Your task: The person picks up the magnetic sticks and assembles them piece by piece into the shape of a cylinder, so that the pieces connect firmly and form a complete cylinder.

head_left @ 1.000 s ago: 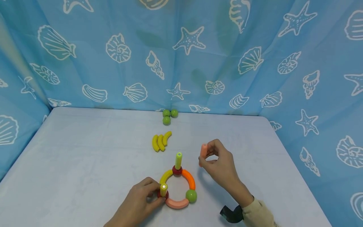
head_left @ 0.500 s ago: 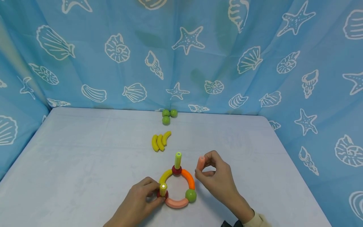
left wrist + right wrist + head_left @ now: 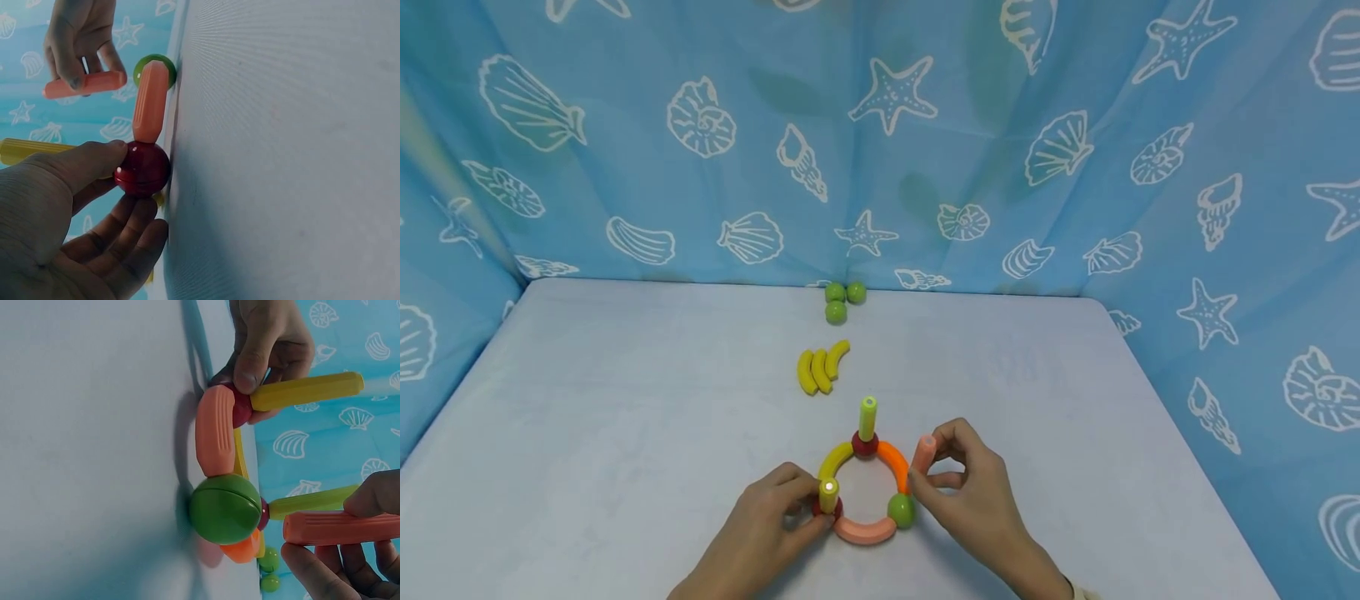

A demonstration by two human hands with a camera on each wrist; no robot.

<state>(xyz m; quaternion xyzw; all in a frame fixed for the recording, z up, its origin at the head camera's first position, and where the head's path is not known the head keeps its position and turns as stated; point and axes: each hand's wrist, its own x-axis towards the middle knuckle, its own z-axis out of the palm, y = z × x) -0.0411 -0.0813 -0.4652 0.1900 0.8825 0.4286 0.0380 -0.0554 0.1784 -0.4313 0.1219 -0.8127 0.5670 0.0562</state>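
Observation:
A ring of curved rods and balls lies on the white table. My left hand (image 3: 767, 521) pinches its near-left red ball (image 3: 142, 169), from which a yellow rod (image 3: 306, 391) stands up. A second red ball (image 3: 865, 443) at the far side carries an upright yellow-green rod (image 3: 868, 418). The ring also has a green ball (image 3: 225, 509), a pink curved rod (image 3: 865, 532), an orange one (image 3: 892, 463) and a yellow one (image 3: 835, 460). Just above and right of the green ball, my right hand (image 3: 973, 492) pinches a straight pink rod (image 3: 340, 527), apart from the ball.
Beyond the ring lie several yellow curved rods (image 3: 820, 371) side by side. Further back, green balls (image 3: 836, 312) sit near the table's far edge. A blue curtain (image 3: 737, 183) with white shell prints hangs behind the white table (image 3: 625, 400).
My right hand has brought the pink rod down and toward me, closer to the green ball, tilting it slightly. The left hand keeps its hold on the red ball. The head view has shifted a little.

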